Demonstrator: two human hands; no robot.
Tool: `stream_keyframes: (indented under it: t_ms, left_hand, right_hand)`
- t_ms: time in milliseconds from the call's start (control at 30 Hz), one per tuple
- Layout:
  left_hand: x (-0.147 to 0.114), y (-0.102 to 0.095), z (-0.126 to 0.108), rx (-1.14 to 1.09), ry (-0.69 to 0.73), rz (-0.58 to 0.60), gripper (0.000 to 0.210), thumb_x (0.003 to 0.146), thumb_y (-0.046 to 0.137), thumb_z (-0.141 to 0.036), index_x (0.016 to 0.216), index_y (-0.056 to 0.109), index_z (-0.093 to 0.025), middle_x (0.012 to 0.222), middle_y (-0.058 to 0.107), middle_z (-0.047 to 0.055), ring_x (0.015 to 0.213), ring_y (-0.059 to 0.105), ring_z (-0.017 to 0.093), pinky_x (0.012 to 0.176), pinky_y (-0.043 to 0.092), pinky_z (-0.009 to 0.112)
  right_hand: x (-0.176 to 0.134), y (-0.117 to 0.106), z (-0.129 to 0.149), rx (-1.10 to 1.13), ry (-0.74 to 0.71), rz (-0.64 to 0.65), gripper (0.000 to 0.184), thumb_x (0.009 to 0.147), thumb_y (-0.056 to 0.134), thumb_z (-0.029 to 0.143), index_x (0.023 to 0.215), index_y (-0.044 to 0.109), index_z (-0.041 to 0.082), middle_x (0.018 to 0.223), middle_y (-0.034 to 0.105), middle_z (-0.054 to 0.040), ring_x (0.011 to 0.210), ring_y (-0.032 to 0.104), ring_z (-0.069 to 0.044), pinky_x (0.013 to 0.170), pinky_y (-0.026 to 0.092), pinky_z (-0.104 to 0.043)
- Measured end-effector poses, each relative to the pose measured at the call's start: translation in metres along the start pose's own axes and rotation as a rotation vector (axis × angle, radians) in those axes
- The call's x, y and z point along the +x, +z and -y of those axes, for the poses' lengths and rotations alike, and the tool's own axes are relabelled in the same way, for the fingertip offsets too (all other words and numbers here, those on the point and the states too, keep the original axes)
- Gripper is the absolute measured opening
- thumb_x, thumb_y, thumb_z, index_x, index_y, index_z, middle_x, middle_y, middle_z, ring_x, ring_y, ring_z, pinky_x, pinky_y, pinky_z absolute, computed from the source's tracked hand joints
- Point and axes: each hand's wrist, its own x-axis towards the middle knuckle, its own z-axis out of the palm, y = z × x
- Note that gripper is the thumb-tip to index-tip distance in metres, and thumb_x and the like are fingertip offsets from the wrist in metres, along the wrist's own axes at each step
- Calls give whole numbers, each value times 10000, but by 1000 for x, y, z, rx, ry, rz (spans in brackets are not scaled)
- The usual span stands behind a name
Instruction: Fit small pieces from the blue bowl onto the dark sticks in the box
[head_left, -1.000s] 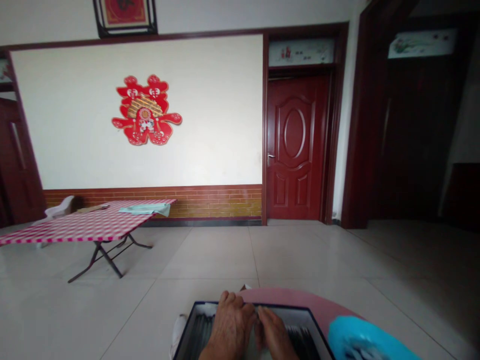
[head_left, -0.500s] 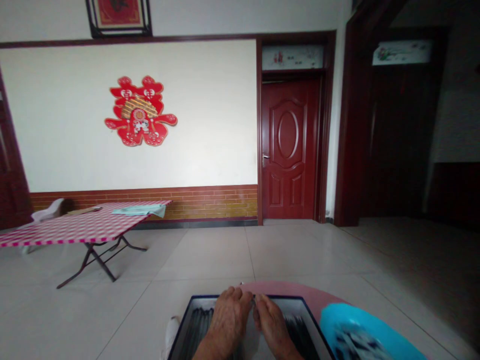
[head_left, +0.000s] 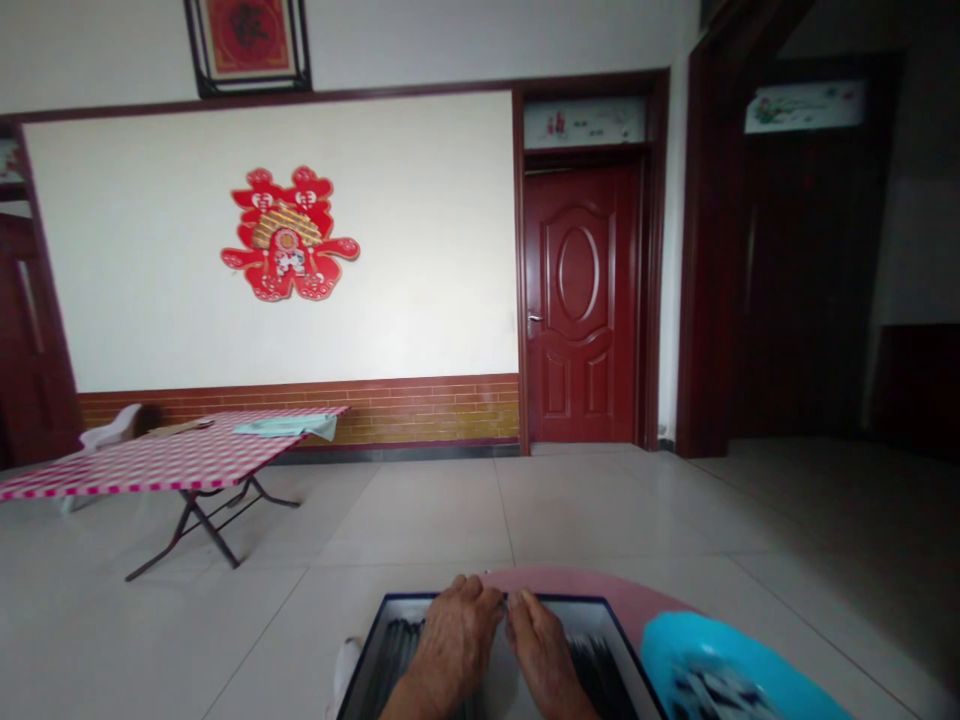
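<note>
My left hand (head_left: 456,640) and my right hand (head_left: 544,650) meet fingertip to fingertip over the far side of a shallow, dark-rimmed box (head_left: 632,650). Both sets of fingers are closed in a pinch, and whatever lies between them is too small or hidden to make out. Inside the box, dark thin strips (head_left: 391,655) lie in a row left of my left hand. More dark slender pieces (head_left: 598,668) fill the right part. Between my wrists the pale bottom of the box shows.
A blue basin (head_left: 660,640) holding blurred dark and white pieces stands right of the box, on a pink round tabletop (head_left: 585,582). Something white (head_left: 346,660) sits at the box's left. Farther off are a folding table (head_left: 150,465) with a checked cover and a red door (head_left: 581,300).
The view has tilted and turned slightly, so the room sits a little lower and farther right. My hands stay together over the box, nearly in the same pose.
</note>
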Motion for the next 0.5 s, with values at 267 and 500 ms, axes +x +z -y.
stream_keyframes:
  t_ms: [267, 500]
  left_hand:
    - [-4, 3, 3, -6, 7, -59, 200, 888, 379, -176, 1010, 536, -206, 897, 599, 34, 836, 514, 185, 729, 378, 277]
    - [-2, -3, -1, 3, -21, 5, 200, 883, 412, -201, 987, 574, -258, 862, 604, 12, 805, 522, 189, 660, 376, 268]
  right_hand:
    - [1, -1, 3, 127, 46, 0, 381, 749, 436, 582, 692, 566, 229, 605, 582, 0, 590, 527, -169, 557, 410, -262]
    - [3, -2, 5, -18, -16, -13, 414, 758, 407, 583, 598, 540, 225, 496, 528, 6, 529, 497, -172, 498, 379, -271]
